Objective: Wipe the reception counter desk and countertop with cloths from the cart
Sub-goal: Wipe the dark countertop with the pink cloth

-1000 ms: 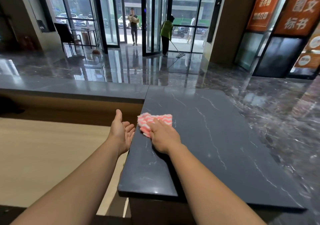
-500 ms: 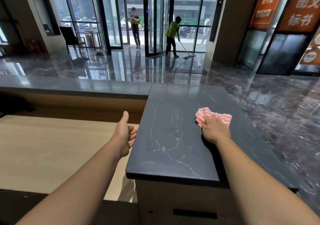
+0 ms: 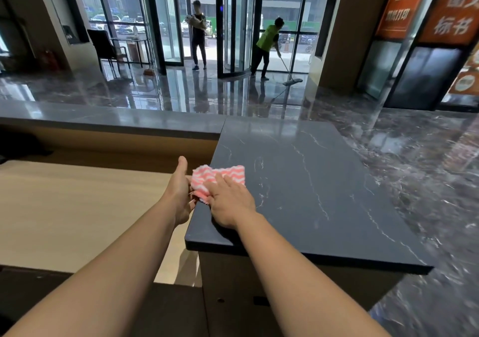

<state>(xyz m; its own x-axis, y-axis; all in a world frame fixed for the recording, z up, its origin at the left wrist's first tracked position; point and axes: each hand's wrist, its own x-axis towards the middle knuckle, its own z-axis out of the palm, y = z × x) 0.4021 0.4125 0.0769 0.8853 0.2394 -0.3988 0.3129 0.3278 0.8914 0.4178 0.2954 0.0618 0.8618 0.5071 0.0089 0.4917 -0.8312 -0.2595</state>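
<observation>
Head view, reception area. The right hand [image 3: 229, 202] lies flat on a pink-and-white striped cloth [image 3: 223, 174], fingers extended and pressing it down; its grip is released, with nothing clenched. The cloth sits at the left edge of the dark veined stone worktop [image 3: 324, 181], near the person, with one corner hanging slightly past that edge.

The left hand [image 3: 180, 194] is held just beside the same edge, below the overhanging corner, palm turned toward the cloth and thumb pointing up. Its grip is also released, the fingers loosely cupped; whether the fingertips touch the cloth cannot be told.

To the left, at a lower level, lies a pale wooden desk surface [image 3: 77, 207], bounded at the far side by a raised grey stone ledge [image 3: 103, 119] that meets the dark worktop at a corner.

Beyond the counter is a glossy marble floor [image 3: 414, 155]. At the glass entrance a person in a green vest [image 3: 268, 41] pushes a flat mop [image 3: 292, 81], and a second person in dark clothes [image 3: 199, 36] stands in the doorway. A dark chair [image 3: 105, 46] stands at far left; orange signs [image 3: 451, 10] hang at upper right.
</observation>
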